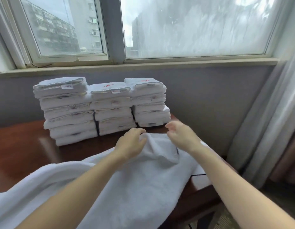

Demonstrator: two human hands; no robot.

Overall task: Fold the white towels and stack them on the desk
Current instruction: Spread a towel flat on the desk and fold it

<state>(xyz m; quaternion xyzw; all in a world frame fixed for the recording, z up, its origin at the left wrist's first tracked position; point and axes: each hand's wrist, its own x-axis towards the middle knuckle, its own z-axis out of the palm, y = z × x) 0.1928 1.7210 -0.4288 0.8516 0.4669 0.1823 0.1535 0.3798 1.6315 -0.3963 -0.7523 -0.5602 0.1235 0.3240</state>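
We are seeing a window (193, 27) stretching wide above and beyond the grip | its grey sill (143, 67) is running across behind the grip | apartment blocks (52, 30) are showing through the pane up-left of the grip | a grey-blue wall (209, 96) is standing beyond the grip | a pale curtain (265, 126) is hanging right of the grip

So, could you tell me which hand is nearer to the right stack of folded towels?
Right. The right hand hovers just in front of the right stack, at its base; the left hand sits further left, before the middle stack, gripping the loose towel.
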